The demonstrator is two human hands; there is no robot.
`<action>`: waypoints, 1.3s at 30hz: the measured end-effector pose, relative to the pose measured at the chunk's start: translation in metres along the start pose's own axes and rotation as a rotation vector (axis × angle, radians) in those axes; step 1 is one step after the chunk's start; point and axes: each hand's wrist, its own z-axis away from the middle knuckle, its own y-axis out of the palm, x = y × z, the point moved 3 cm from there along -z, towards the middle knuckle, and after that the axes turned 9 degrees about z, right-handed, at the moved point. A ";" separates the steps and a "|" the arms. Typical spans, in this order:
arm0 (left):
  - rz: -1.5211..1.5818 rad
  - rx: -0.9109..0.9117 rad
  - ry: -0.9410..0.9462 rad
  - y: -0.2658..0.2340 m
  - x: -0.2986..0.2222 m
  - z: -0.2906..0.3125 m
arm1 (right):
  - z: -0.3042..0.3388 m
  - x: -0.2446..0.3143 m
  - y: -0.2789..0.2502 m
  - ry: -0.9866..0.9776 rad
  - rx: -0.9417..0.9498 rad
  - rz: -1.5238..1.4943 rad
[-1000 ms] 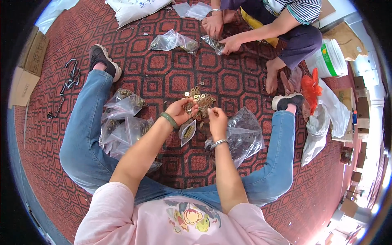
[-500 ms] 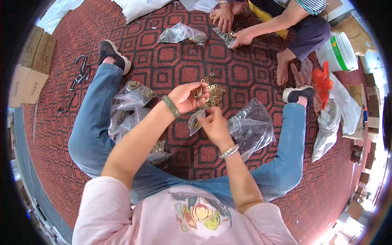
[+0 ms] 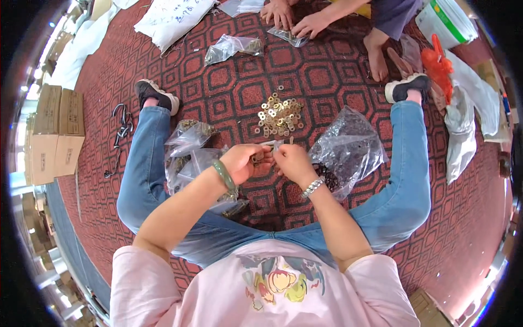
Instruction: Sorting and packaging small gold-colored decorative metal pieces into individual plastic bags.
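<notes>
Between my legs, a loose pile of brass-coloured washers point(image 3: 279, 115) lies on the patterned carpet. Just on the near side of it, my left hand point(image 3: 246, 162) is curled around several washers point(image 3: 256, 158). My right hand point(image 3: 295, 162) pinches the edge of a small clear plastic bag point(image 3: 276, 144) close to the left fingertips. Most of that bag is hidden by the fingers. Right of my right hand lies a large clear bag point(image 3: 348, 147) with dark small parts in it. Filled clear bags point(image 3: 190, 161) lie by my left leg.
Across from me, a co-worker's hands point(image 3: 297, 24) press on a clear bag; another filled bag point(image 3: 234, 48) lies beside it. Cardboard boxes point(image 3: 57, 131) stand left, near a dark cord point(image 3: 121, 131). A white bucket point(image 3: 447, 23) and an orange bag point(image 3: 437, 68) are at far right.
My hands have come nearer me, away from the washer pile, and the small bag has moved up between my fingers. The view has shifted, and the co-worker's hands are closer together.
</notes>
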 end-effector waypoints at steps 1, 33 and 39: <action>-0.032 -0.013 0.022 -0.001 0.000 0.000 | 0.002 0.000 0.001 0.029 0.035 -0.040; -2.300 -0.143 0.619 -0.021 -0.012 0.024 | -0.023 0.005 -0.023 -0.814 -0.037 0.731; -2.330 0.034 0.935 -0.018 -0.009 0.026 | 0.002 -0.001 -0.017 -0.773 -0.024 0.702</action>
